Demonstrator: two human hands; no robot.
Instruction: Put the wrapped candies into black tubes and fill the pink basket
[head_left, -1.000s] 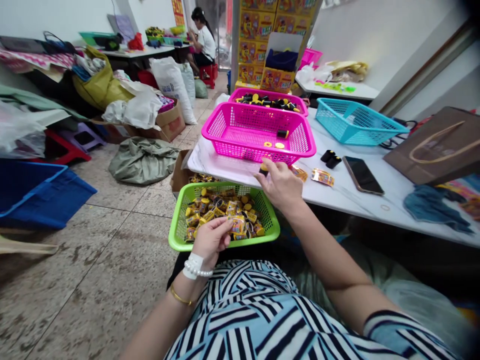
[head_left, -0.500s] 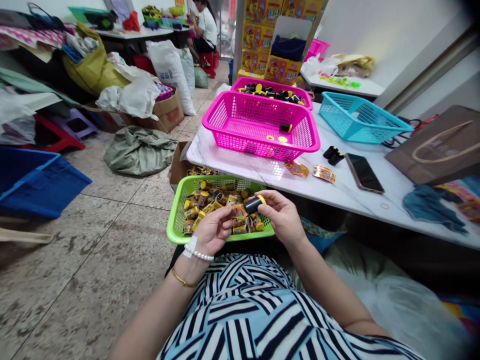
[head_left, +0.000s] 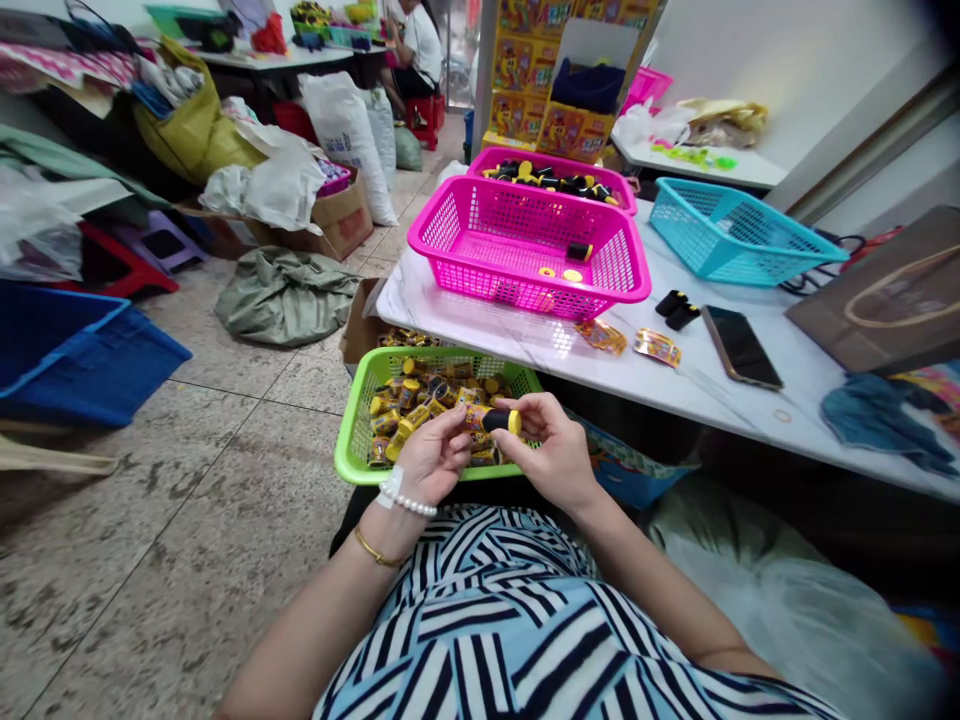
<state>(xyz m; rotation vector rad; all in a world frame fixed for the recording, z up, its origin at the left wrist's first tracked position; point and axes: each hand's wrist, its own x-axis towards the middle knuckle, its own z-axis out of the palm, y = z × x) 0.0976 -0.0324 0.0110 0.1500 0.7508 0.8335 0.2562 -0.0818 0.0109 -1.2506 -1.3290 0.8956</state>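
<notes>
My right hand (head_left: pixel 556 448) pinches a small black cylinder (head_left: pixel 495 420) with a yellow cap, held over the near side of the green basket (head_left: pixel 346 450). My left hand (head_left: pixel 433 455) has its thumb and fingers closed on a printed orange-yellow label (head_left: pixel 472 414), which meets the cylinder's uncapped end. Whether the label goes round the cylinder I cannot tell. Several cylinders with the same print (head_left: pixel 409 420) and yellow caps fill the green basket beneath my hands.
A pink basket (head_left: pixel 525 298) on the table (head_left: pixel 480 335) holds a black cylinder and yellow caps. Labels (head_left: pixel 658 347), two black cylinders (head_left: pixel 677 309), a phone (head_left: pixel 741 345) and a blue basket (head_left: pixel 739 240) lie to the right. A blue bin (head_left: pixel 90 350) stands left; a person (head_left: pixel 421 50) sits far back.
My right hand has lowered and turned the black cylinder, bringing its uncapped end to the label in my left hand. The view has shifted slightly.
</notes>
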